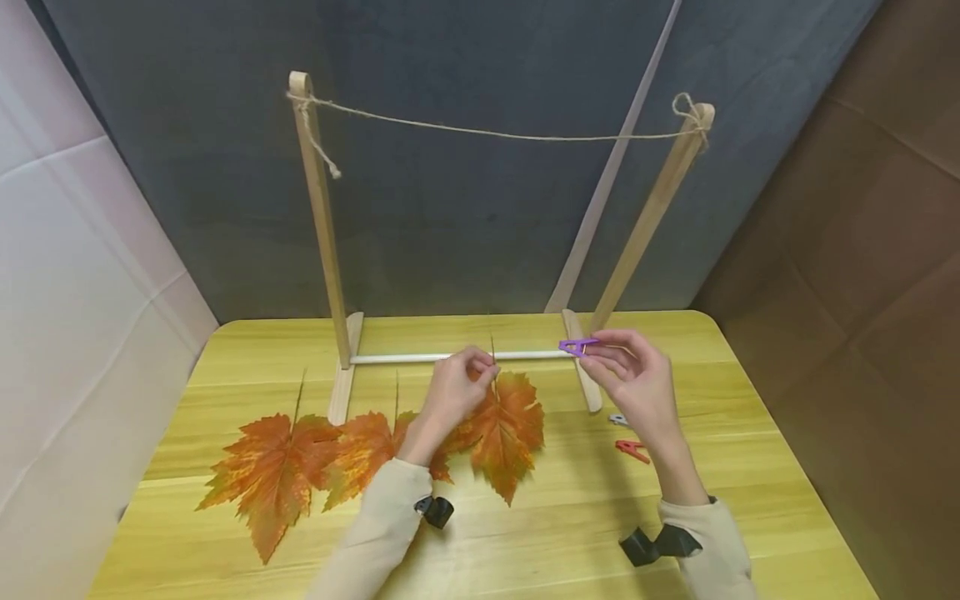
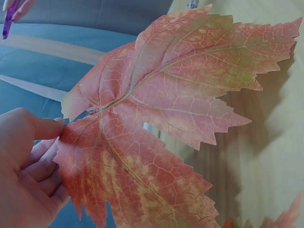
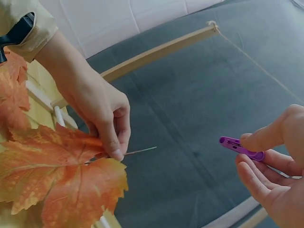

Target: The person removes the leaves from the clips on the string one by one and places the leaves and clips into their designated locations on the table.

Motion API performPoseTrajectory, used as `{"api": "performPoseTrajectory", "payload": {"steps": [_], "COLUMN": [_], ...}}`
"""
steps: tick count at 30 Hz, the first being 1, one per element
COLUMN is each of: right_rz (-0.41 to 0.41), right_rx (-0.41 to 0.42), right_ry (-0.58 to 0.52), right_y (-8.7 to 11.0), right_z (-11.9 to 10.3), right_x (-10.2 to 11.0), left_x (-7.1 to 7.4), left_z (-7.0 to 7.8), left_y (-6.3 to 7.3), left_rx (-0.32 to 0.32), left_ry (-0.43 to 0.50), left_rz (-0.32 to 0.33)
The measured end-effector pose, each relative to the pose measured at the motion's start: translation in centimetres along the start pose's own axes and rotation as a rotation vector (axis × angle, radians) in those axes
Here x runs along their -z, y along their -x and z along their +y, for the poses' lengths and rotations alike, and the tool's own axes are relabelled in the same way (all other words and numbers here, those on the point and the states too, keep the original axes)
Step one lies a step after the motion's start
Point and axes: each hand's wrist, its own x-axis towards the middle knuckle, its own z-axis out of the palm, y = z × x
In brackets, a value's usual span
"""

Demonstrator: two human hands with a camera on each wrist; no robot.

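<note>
My left hand (image 1: 459, 385) pinches the thin stem of an orange maple leaf (image 1: 510, 433) between thumb and fingers. In the left wrist view the leaf (image 2: 156, 104) spreads out beside the fingers, its veins plainly seen. The stem's free end pokes out past the fingertips in the right wrist view. My right hand (image 1: 637, 375) holds a purple clothespin (image 1: 577, 347) by thumb and fingertips, near the right foot of the wooden stand. In the right wrist view the clothespin (image 3: 242, 148) points toward the left hand, apart from the leaf.
Two more orange leaves (image 1: 273, 475) lie on the table at left, one partly behind my left forearm. A red clothespin (image 1: 633, 450) and a pale one (image 1: 618, 419) lie at right. A twine line (image 1: 480, 131) spans the stand's wooden posts (image 1: 322, 225), above a white crossbar (image 1: 401, 359).
</note>
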Motion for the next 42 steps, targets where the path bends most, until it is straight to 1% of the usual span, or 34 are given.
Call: {"api": "performPoseTrajectory", "payload": {"steps": [3, 8, 16, 22, 26, 33, 36, 42], "right_rz": [0.005, 0.022, 0.036, 0.044, 0.043, 0.050, 0.032, -0.021], "right_rx": [-0.057, -0.123, -0.225, -0.282, -0.305, -0.347, -0.368, -0.372], "right_ry": [-0.012, -0.008, 0.008, 0.017, 0.026, 0.018, 0.022, 0.066], "right_y": [0.7, 1.7, 3.2, 4.3, 5.1, 6.6, 7.2, 8.5], "right_z": [0.7, 1.8, 3.2, 4.6, 5.4, 6.6, 7.1, 8.4], "right_x": [0.5, 1.1, 1.7, 2.1, 2.4, 3.4, 4.0, 5.6], "left_x": [-0.6, -1.7, -2.9, -3.7, -4.1, -4.7, -4.8, -5.2], "left_z": [-0.1, -0.4, -1.3, -1.9, -2.2, -2.6, -2.8, -3.2], "left_y": [0.0, -0.1, 0.1, 0.3, 0.3, 0.5, 0.6, 0.8], "left_rx": [-0.012, -0.025, -0.020, -0.012, -0.017, -0.029, -0.030, -0.001], "left_ry": [0.006, 0.011, -0.025, -0.007, -0.003, -0.027, -0.037, -0.058], "left_rz": [-0.004, -0.020, -0.026, -0.031, -0.034, -0.029, -0.027, -0.035]}}
